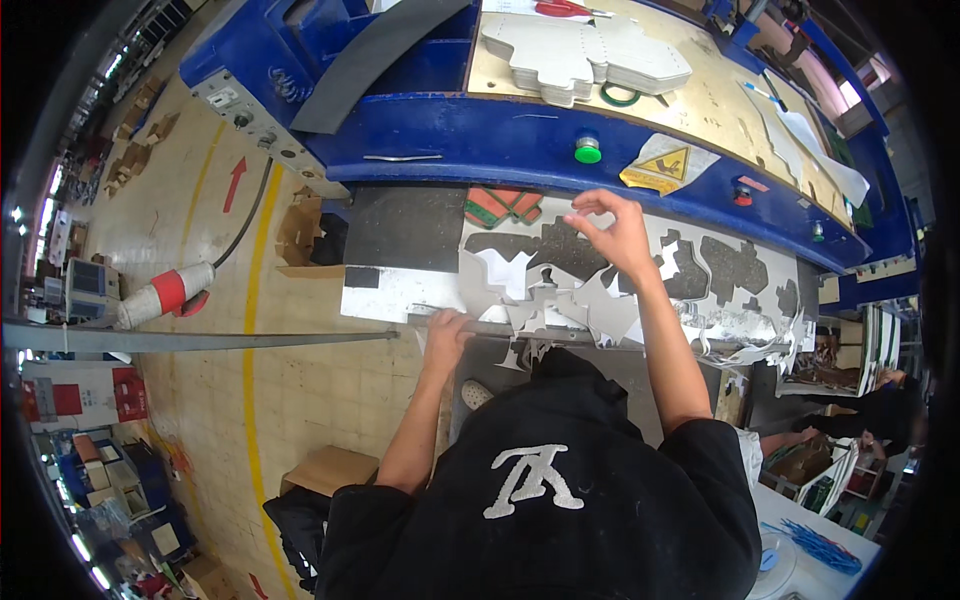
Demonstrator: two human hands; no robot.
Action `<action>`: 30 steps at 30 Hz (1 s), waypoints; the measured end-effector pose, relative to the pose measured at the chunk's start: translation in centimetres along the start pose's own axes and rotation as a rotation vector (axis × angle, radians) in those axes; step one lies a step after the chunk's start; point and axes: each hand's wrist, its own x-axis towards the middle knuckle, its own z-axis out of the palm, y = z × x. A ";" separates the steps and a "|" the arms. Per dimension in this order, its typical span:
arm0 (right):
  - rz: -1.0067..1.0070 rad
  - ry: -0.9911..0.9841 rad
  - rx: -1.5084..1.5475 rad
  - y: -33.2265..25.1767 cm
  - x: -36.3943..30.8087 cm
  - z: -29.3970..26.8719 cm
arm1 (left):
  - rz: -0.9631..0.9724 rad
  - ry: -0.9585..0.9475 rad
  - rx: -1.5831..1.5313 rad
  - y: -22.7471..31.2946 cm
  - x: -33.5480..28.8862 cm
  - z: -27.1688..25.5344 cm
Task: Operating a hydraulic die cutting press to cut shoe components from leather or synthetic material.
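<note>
My right hand is raised over a grey sheet full of cut-out gaps. Its thumb and fingers are curved and apart, with nothing visible between them. My left hand rests at the front edge of the work bed, its fingers spread over the edge and holding nothing I can make out. Red and green cutting dies lie at the back of the bed, left of my right hand. Torn grey and white scraps hang over the front edge between my hands.
The blue press beam crosses behind the bed, bearing a green button and a red button. Stacked cut pieces and red-handled scissors lie on its top board. A metal bar juts left; cardboard boxes stand on the floor.
</note>
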 end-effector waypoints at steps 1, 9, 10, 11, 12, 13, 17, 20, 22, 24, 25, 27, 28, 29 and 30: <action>0.011 0.023 0.013 -0.7 0.6 0.6 | 0.006 -0.001 -0.001 -0.3 0.1 0.1; 0.253 -0.029 -0.120 -6.0 2.4 2.7 | 0.020 0.068 -0.002 -0.8 0.5 0.5; 0.246 -0.025 -0.119 -6.0 2.2 2.9 | 0.016 0.055 0.017 -1.0 0.6 0.5; 0.249 -0.013 -0.129 -6.1 2.0 3.1 | 0.012 0.042 0.036 -1.1 0.7 0.5; 0.253 0.000 -0.138 -6.1 1.9 3.2 | 0.018 0.048 0.038 -1.2 0.7 0.5; 0.249 0.006 -0.138 -6.1 1.7 3.4 | 0.020 0.046 0.037 -1.2 0.8 0.6; 0.294 0.034 -0.023 -5.9 0.9 4.2 | 0.031 0.057 0.029 -1.1 0.8 1.0; 0.305 0.028 -0.058 -5.8 0.9 4.4 | 0.016 0.053 0.031 -1.2 0.9 0.8; 0.309 0.013 -0.102 -5.7 1.0 4.8 | 0.013 0.057 0.038 -1.4 0.8 0.9; 0.308 0.043 -0.091 -5.5 1.2 5.1 | -0.001 0.066 0.050 -1.9 1.0 0.8; 0.314 0.052 -0.091 -5.3 1.2 5.1 | 0.014 0.069 0.034 -1.9 1.2 0.9; 0.287 0.060 -0.101 -4.7 1.7 4.9 | 0.051 0.086 0.016 -1.9 1.5 1.0; 0.274 0.068 -0.115 -4.3 2.1 4.7 | 0.040 0.086 0.011 -1.9 1.8 1.0; 0.210 0.137 -0.246 -3.7 2.3 4.6 | 0.039 0.076 0.005 -1.5 2.0 1.2; 0.215 0.131 -0.257 -3.1 1.8 4.7 | 0.041 0.067 -0.001 -1.1 2.3 1.4</action>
